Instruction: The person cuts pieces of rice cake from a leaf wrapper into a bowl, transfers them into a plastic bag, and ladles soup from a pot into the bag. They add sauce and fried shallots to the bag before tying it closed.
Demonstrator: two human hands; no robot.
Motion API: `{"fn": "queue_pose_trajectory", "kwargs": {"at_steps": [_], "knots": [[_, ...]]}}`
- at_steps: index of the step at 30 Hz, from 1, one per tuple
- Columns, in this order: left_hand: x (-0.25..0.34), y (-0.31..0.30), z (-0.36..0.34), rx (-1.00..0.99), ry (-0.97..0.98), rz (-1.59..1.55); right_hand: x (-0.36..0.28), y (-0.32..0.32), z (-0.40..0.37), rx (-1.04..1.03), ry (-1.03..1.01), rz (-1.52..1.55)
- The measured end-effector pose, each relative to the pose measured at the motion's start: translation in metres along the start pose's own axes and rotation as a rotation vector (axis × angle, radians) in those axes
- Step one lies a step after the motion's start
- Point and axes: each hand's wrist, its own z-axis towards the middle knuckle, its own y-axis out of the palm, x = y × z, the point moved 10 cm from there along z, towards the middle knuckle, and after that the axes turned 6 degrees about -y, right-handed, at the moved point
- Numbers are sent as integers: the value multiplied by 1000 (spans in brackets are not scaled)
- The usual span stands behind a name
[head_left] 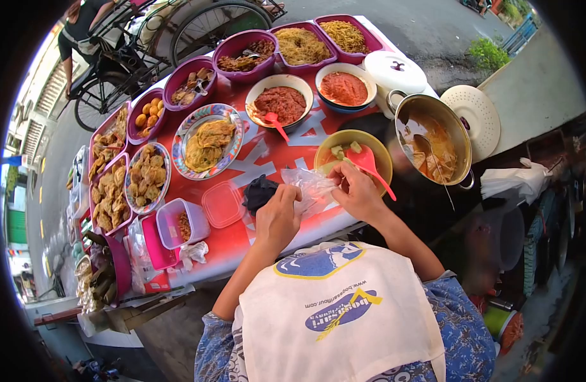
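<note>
A clear plastic bag (312, 191) stretches between my hands above the front of the table. My left hand (279, 216) is closed on the bag's left side, its fingers curled. At the other side, my right hand (357, 194) pinches the bag's edge between thumb and fingertips. A crumpled black cloth (258, 193) lies just left of my left hand. Behind my right hand stands a yellow bowl (383, 143) of broth with pale green pieces, and a red ladle (367, 164) rests in it. I cannot make out anything inside the bag.
Chili sauce bowls (278, 105), an omelette plate (209, 139), noodle trays (299, 46) and fried food trays (109, 194) crowd the table. A metal pot (433, 141) with a ladle stands at right. Lidless plastic box (197, 216) sits front left. A person with a cycle cart (134, 70) is beyond.
</note>
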Motion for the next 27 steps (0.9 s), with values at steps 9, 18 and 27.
{"fn": "queue_pose_trajectory", "kwargs": {"at_steps": [9, 18, 27], "knots": [[-36, -1, 3, -190, -243, -204, 105, -40, -22, -69, 26, -1209], [-58, -16, 30, -398, -295, -475, 75, -84, -19, -210, 327, -1359], [-46, -14, 57, -515, -29, -120, 79, -74, -24, -172, 418, -1080]]}}
